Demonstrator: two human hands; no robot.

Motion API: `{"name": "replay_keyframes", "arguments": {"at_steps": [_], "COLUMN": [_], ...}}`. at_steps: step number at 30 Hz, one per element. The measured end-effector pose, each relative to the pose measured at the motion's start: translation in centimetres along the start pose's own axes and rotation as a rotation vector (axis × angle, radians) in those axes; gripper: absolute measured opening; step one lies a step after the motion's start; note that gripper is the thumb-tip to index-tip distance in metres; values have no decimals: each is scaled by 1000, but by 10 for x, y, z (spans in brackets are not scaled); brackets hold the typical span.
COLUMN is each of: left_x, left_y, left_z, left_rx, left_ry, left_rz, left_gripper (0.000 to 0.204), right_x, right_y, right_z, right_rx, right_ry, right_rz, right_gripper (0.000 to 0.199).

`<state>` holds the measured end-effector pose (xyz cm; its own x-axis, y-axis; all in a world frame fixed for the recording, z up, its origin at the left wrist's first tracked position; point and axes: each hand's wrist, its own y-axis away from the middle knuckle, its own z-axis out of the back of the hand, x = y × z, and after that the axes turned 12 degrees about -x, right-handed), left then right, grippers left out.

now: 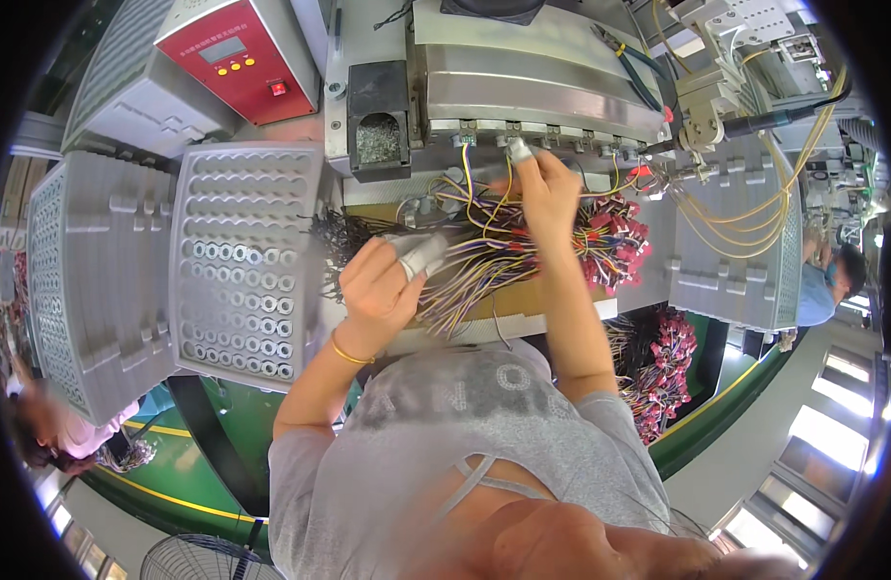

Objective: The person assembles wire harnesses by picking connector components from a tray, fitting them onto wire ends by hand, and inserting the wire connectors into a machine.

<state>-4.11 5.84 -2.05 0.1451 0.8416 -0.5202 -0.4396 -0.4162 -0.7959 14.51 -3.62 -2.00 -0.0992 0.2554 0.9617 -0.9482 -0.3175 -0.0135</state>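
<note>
My left hand (376,288) is closed, its white-wrapped fingertips pressed together at the near left of a wire bundle (494,256). What those fingertips pinch, if anything, is hidden. My right hand (552,198) reaches up to a metal fixture (547,138) with a row of small clamps. Its fingers, one wrapped in white, close at a clamp left of the row's middle and cover whatever is between them. Yellow and dark wires (467,169) hang from clamps on either side of it. Red connectors (615,242) cluster at the bundle's right end, black ends (344,246) at its left.
To the left stand a grey tray (180,309) of round metal parts and stacked trays (107,261). A red-fronted control box (238,58) is behind them. Pliers (631,68) lie atop the fixture. A soldering-type arm (716,126) with thin tubes stands right. Other people work at both sides.
</note>
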Motion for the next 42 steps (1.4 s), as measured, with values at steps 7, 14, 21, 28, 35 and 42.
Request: {"name": "replay_keyframes", "arguments": {"at_steps": [7,14,21,28,35,42], "left_x": [-4,102,211,115,2,-12], "left_y": [-4,53,113,37,9,7], "left_z": [7,94,189,126,9,-9], "left_rx": [11,-95,-103,-471,48,122], "left_ry": [-19,-640,-1637,30,846,924], "left_rz": [-63,380,313,916,1161,1128], "left_gripper": [29,19,26,31,37,40], "right_x": [7,5,10,3,20,13], "right_y": [50,46,57,56,61,61], "right_z": [23,45,38,21,15,19], "right_rx": [446,426,433,510,497,426], "right_ry": [85,-191,-177,15,-41,-190], "right_rz": [688,86,79,216,160,58], "right_gripper": [23,15,12,15,10,10]}}
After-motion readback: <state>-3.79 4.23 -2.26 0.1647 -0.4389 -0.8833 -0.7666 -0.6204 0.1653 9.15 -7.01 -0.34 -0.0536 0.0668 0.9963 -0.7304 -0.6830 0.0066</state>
